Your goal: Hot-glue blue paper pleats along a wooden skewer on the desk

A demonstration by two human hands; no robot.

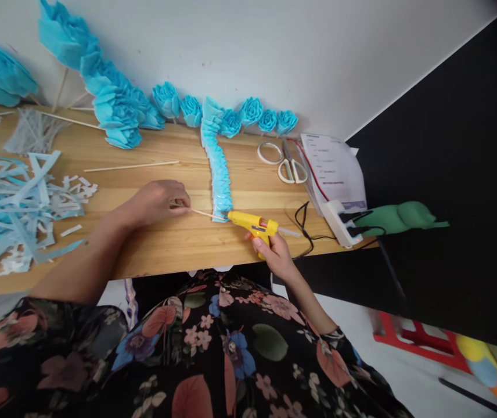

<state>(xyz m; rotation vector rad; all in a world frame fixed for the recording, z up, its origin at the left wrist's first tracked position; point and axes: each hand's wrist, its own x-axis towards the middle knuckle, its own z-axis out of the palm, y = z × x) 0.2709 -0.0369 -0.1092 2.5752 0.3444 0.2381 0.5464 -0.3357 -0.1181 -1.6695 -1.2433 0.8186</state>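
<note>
Near the front edge of the wooden table, the left hand is pinching a thin stick between its fingertips, the stick's far end meeting the near end of a pleated blue strip. The right hand is gripping a yellow glue gun by its handle, its nozzle pointing at that same end, contact being impossible to tell. The strip is lying lengthwise away from the person, between a loose stick and the scissors.
</note>
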